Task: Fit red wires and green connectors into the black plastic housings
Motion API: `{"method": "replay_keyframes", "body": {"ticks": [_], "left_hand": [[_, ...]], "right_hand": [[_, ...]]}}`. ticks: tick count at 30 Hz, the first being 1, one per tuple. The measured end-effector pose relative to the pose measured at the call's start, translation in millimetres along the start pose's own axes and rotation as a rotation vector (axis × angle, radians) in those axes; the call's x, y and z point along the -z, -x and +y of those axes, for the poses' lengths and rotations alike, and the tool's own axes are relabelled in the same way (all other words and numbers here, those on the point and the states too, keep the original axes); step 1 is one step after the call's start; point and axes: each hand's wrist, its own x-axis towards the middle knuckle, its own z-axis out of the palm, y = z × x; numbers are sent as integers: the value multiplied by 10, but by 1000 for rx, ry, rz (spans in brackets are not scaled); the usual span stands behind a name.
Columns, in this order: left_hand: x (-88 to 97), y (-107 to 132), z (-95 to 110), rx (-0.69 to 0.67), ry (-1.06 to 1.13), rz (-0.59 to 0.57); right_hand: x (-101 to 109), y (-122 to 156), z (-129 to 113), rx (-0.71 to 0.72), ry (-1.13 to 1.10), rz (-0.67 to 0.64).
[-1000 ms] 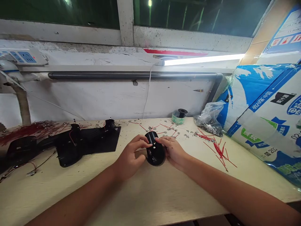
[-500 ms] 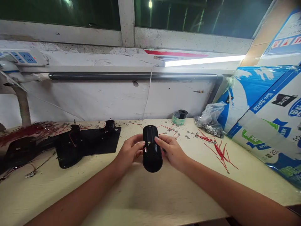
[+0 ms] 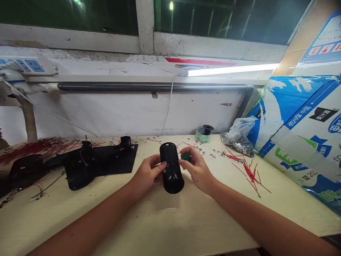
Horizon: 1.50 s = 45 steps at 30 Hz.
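A glossy black cylinder-shaped housing (image 3: 172, 174) with a rounded near end is held above the table, slightly tilted. My left hand (image 3: 150, 170) grips its left side, thumb on top and fingers underneath. On the other side, my right hand (image 3: 195, 167) has its thumb and forefinger curled around a small dark green piece (image 3: 185, 156), close against the housing. The exact kind of that green piece does not show. A thin bit of wire shows beneath the left fingers.
Black housings (image 3: 80, 174) with wires lie on a black mat (image 3: 117, 160) at the left. Red wires (image 3: 250, 172) and small metal parts lie scattered to the right. Behind are a tape roll (image 3: 203, 135) and a plastic bag of parts (image 3: 241, 138); blue-white cartons (image 3: 306, 142) stand at right.
My right hand has shifted right from its hold on the housing, and the green piece has come into view between its fingers. The housing has turned a little in my left hand.
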Motion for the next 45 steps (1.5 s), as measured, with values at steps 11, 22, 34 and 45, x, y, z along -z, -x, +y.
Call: {"method": "replay_keyframes", "body": {"ticks": [11, 22, 34, 45], "left_hand": [[-32, 59, 110, 17, -67, -79], [-5, 83, 95, 7, -106, -109], [59, 35, 24, 34, -72, -122], [67, 15, 49, 130, 138, -166]], "right_hand": [[-14, 26, 14, 21, 201, -103], [-23, 44, 5, 35, 287, -89], [-30, 38, 4, -23, 202, -116], [-47, 9, -28, -150, 23, -211]]}}
